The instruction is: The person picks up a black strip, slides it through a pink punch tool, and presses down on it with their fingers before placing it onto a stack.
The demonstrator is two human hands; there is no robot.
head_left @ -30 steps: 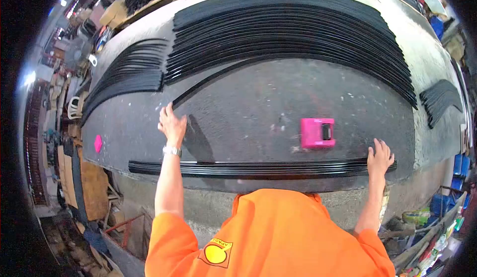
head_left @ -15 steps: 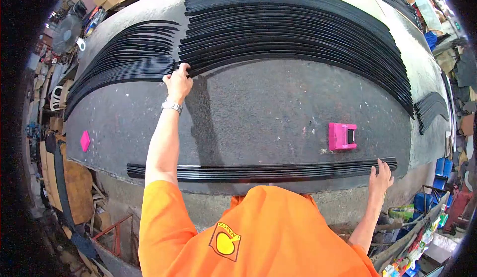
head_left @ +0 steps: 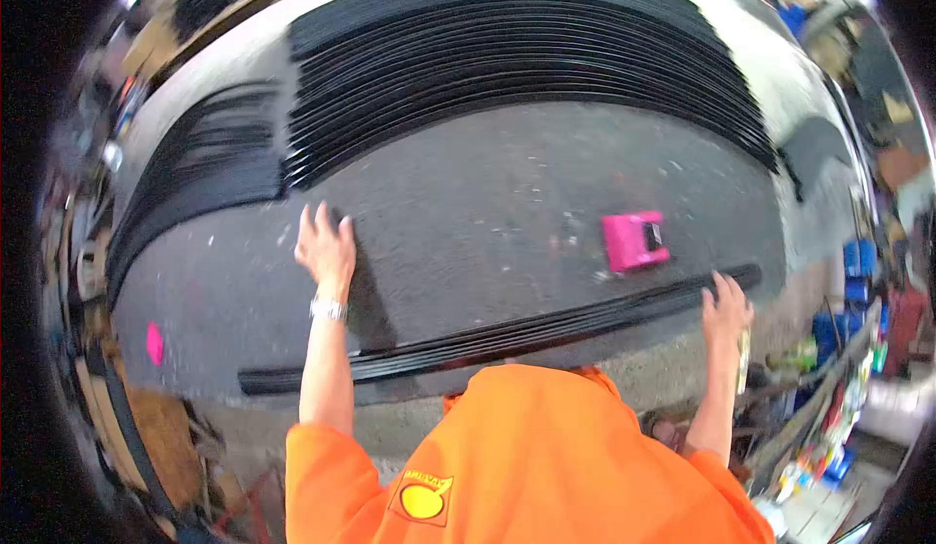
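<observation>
My left hand (head_left: 327,244) is over the dark tabletop (head_left: 458,213), fingers spread and nothing in them. Just beyond its fingertips are the near ends of two groups of long black strips, a large fanned stack (head_left: 517,76) and a smaller stack (head_left: 210,159) to its left. Along the near edge of the table lies a row of black strips (head_left: 507,337), side by side. My right hand (head_left: 726,312) is at the right end of that row, its fingers apart and the fingertips right at the strips.
A bright pink block with a black part (head_left: 634,240) sits on the table at the right. Another small pink piece (head_left: 155,344) lies near the left edge. More black strips (head_left: 814,149) rest at the far right. Blue containers (head_left: 858,269) stand beyond the table.
My left hand has drawn back toward me from the ends of the stacked strips, its fingers spreading. My right hand stays by the row's right end. The whole view has tilted.
</observation>
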